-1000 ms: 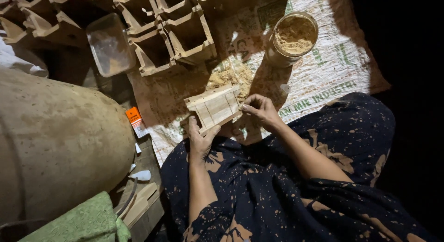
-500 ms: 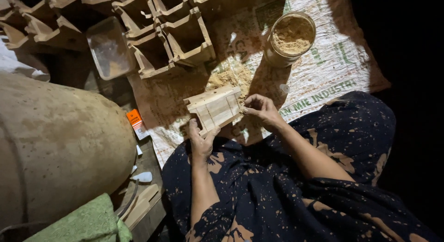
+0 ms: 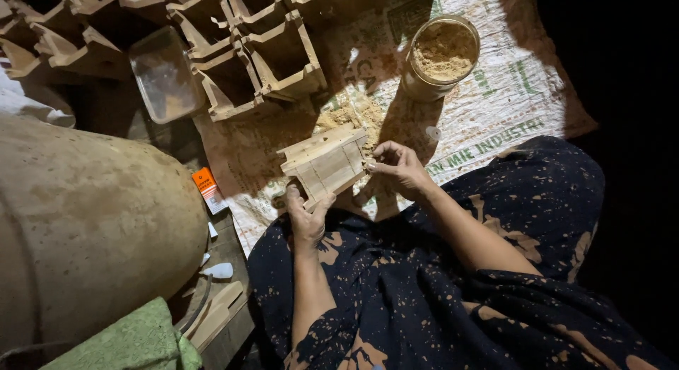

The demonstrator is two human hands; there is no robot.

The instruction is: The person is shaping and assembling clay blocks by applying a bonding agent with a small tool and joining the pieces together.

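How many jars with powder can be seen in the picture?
1. The jar stands on the printed sack at top right, beyond the right hand. Others may be hidden in the dark edges.

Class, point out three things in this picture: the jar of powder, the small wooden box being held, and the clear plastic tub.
Jar [image 3: 444, 52], head view, on the powder surface inside its rim.
Wooden box [image 3: 327, 161], head view, on the slatted side facing up.
Plastic tub [image 3: 165, 74], head view, on its clear bottom.
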